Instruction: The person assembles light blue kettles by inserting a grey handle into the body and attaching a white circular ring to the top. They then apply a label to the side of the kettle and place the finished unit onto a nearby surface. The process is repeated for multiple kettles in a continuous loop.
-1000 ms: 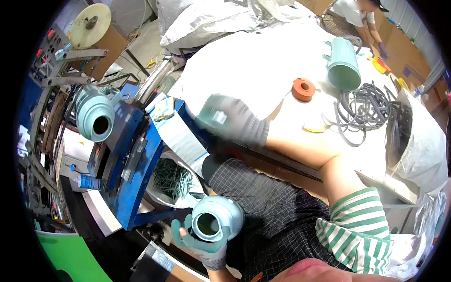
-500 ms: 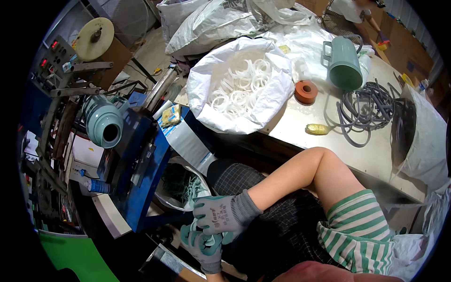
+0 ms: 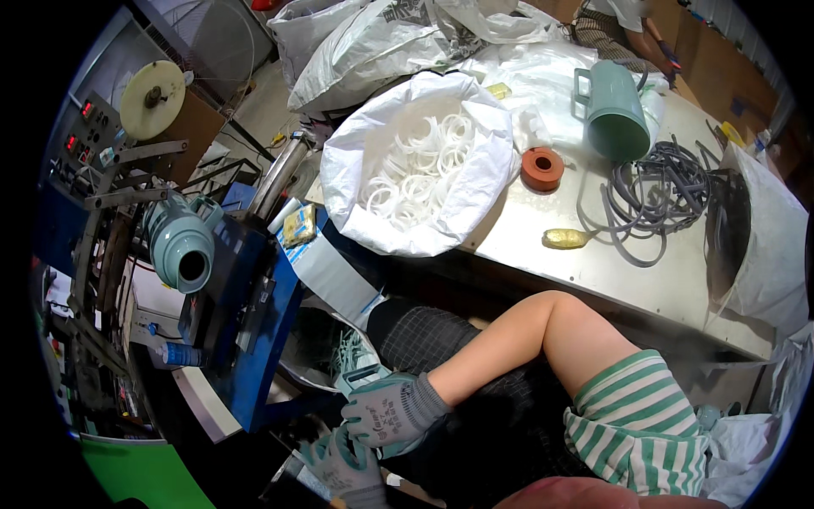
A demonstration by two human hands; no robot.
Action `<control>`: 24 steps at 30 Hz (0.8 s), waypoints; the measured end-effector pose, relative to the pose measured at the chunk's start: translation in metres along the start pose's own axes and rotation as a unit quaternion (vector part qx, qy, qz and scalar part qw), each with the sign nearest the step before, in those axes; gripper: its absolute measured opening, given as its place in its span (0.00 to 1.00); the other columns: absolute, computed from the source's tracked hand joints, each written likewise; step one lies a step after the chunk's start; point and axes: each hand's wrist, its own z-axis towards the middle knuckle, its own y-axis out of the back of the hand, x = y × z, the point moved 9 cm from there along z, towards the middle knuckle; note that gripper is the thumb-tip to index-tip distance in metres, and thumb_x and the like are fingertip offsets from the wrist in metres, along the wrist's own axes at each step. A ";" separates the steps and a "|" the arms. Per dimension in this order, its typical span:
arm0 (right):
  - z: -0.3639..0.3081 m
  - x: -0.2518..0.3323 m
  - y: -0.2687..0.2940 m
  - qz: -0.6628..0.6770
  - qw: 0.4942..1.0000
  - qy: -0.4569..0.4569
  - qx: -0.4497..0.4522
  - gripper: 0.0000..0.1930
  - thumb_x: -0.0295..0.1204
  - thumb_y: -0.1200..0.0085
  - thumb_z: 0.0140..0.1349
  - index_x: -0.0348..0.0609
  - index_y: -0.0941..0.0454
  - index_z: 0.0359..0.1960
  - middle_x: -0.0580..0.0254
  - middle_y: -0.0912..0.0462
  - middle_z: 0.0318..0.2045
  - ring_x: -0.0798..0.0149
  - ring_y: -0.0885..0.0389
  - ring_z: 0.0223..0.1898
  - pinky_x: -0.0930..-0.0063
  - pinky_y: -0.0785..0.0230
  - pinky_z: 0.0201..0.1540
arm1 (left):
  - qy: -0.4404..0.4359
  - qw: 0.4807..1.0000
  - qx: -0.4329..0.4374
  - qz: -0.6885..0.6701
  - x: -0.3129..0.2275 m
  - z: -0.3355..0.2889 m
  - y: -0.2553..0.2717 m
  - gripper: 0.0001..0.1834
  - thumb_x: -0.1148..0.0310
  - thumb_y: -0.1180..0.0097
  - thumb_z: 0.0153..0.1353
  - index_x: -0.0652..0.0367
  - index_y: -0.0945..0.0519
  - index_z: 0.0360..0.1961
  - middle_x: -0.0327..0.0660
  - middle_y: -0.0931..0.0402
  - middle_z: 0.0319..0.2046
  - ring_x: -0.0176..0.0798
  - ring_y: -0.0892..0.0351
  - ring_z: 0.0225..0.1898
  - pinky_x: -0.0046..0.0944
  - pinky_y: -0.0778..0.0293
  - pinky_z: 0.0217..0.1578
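Both my hands wear grey knit gloves with teal coating and work low, close together beside my lap. My right hand [image 3: 386, 413] has its fingers curled around a pale green plastic part [image 3: 365, 374], whose loop, like a jug handle, sticks out above the knuckles. The rest of that part is hidden by the glove. Just below, my left hand [image 3: 346, 469] is partly covered by the right and blurred; whether it grips the same part I cannot make out. A white-lined bin [image 3: 294, 373] with thin green plastic scraps [image 3: 349, 349] stands beyond my hands.
A white sack [image 3: 339, 197] of translucent rings [image 3: 415, 174] sits at the table's edge. Right of it are an orange-brown tape roll [image 3: 542, 169], a green jug [image 3: 617, 110], grey strips [image 3: 657, 199] and a yellow lump [image 3: 565, 238]. A blue-framed machine [image 3: 273, 356] stands left; another person [image 3: 627, 21] works far right.
My left hand has shifted down and left. The green loop now shows above my right hand, which has moved slightly left and down. The view has also turned a little.
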 end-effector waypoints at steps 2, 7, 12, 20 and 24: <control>0.001 -0.003 0.005 0.005 1.000 -0.011 0.005 0.16 0.45 0.46 0.69 0.46 0.16 0.41 0.59 0.19 0.47 0.57 0.23 0.53 0.59 0.28 0.57 | -0.067 0.992 -0.015 0.109 -0.036 0.017 0.030 0.16 0.59 0.33 0.53 0.60 0.14 0.37 0.51 0.23 0.47 0.58 0.27 0.59 0.67 0.43 0.74; -0.012 -0.006 0.006 0.016 0.989 -0.021 -0.149 0.16 0.46 0.48 0.70 0.50 0.16 0.38 0.61 0.18 0.42 0.59 0.21 0.48 0.59 0.27 0.54 | -0.226 0.971 0.027 0.068 -0.053 0.037 0.021 0.15 0.65 0.32 0.46 0.58 0.15 0.36 0.50 0.24 0.46 0.59 0.29 0.59 0.66 0.38 0.69; -0.011 -0.008 0.008 0.069 0.994 -0.038 -0.079 0.19 0.53 0.42 0.68 0.53 0.17 0.44 0.62 0.18 0.48 0.58 0.19 0.47 0.59 0.24 0.51 | -0.180 0.983 0.036 0.020 -0.029 0.027 0.004 0.15 0.66 0.35 0.50 0.56 0.17 0.40 0.46 0.22 0.43 0.56 0.22 0.49 0.55 0.28 0.53; -0.128 -0.186 -0.016 0.450 0.663 -0.439 -0.408 0.32 0.25 0.32 0.60 0.34 0.30 0.66 0.63 0.25 0.51 0.70 0.26 0.50 0.75 0.27 0.53 | -0.062 0.933 0.085 -0.344 0.026 0.014 0.001 0.18 0.79 0.39 0.57 0.59 0.18 0.50 0.46 0.15 0.48 0.46 0.15 0.49 0.44 0.24 0.55; -0.179 -0.306 -0.182 0.649 0.467 -0.547 -0.248 0.31 0.49 0.28 0.60 0.37 0.16 0.55 0.59 0.13 0.41 0.67 0.17 0.43 0.73 0.24 0.49 | 0.006 0.809 0.025 -0.587 0.044 0.038 -0.015 0.29 0.84 0.43 0.58 0.66 0.24 0.64 0.50 0.20 0.61 0.43 0.19 0.60 0.43 0.29 0.66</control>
